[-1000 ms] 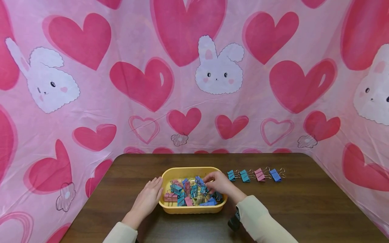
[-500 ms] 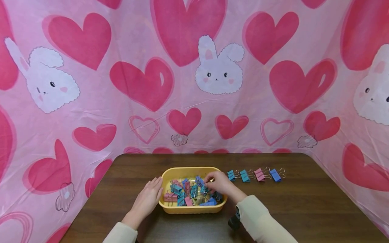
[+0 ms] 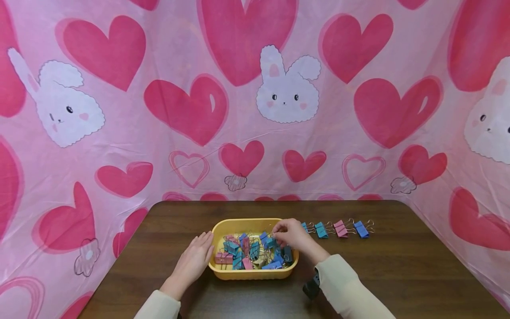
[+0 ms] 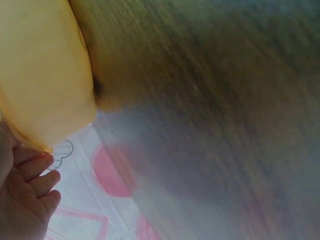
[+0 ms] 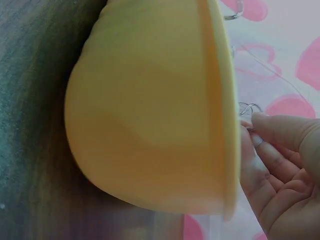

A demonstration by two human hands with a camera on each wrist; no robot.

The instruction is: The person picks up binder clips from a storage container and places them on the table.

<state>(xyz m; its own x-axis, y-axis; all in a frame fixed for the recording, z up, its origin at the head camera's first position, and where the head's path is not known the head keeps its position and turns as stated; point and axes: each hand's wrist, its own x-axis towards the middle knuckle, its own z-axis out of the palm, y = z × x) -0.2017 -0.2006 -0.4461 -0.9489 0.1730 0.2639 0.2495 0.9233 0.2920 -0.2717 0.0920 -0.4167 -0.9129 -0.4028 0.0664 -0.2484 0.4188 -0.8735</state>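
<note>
A yellow plastic tray (image 3: 255, 275) holds a jumble of binder clips, among them a pink clip (image 3: 224, 258), a teal clip (image 3: 254, 250) and a blue clip (image 3: 272, 265). My left hand (image 3: 193, 261) rests against the tray's left end; the left wrist view has its fingers (image 4: 42, 182) touching the rim. Over the tray's right side, my right hand (image 3: 292, 235) pinches the wire handle (image 5: 250, 108) of a binder clip between thumb and fingertips. The body of that clip is mostly hidden, so its colour is uncertain.
Right of the tray, a row of binder clips lies on the brown wooden table (image 3: 398, 266): a teal clip (image 3: 321, 230), a pink clip (image 3: 340, 229), a blue clip (image 3: 361, 229), and another teal one partly behind my right hand. A heart-patterned cloth (image 3: 255, 133) hangs behind.
My right hand has moved slightly up and right from among the clips, now pinching one by its wire handle. Clips near it have shifted. My left hand stays at the tray's left end.
</note>
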